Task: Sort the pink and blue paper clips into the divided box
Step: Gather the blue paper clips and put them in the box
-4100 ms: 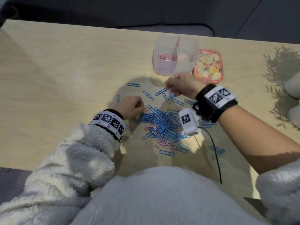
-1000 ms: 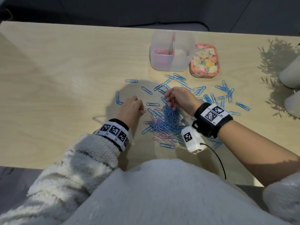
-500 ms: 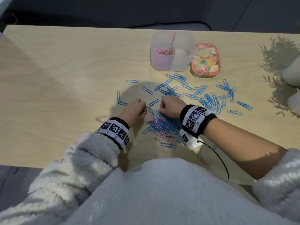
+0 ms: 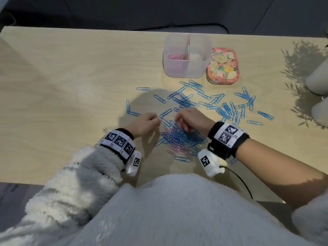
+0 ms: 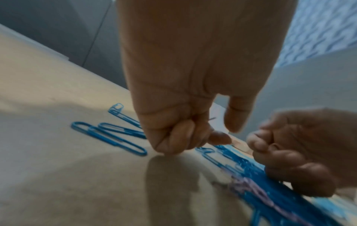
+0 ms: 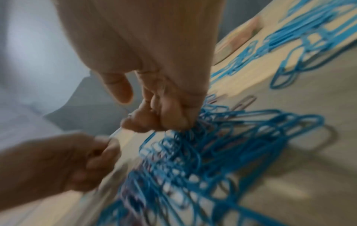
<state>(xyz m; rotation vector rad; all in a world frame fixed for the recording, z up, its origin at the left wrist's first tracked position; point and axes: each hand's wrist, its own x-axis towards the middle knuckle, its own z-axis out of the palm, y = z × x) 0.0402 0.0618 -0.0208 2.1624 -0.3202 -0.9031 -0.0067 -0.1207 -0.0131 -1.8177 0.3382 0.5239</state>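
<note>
A heap of blue and pink paper clips lies on the wooden table between my hands. My left hand sits at the heap's left edge with curled fingers, and a thin clip end pokes out of them. My right hand is curled over the heap's far edge with its fingertips in the blue clips. A pale clip runs from those fingertips to the left hand. The clear divided box stands at the back, with pink clips in its left compartment.
Loose blue clips are strewn between the heap and the box, out to the right. A floral tin stands right of the box. Two white objects stand at the table's right edge. My fluffy sleeves cover the near edge.
My right hand has come back from near the box, leaving blue clips scattered there. In the last second it slid left to the heap, close to the left hand, which has stayed put.
</note>
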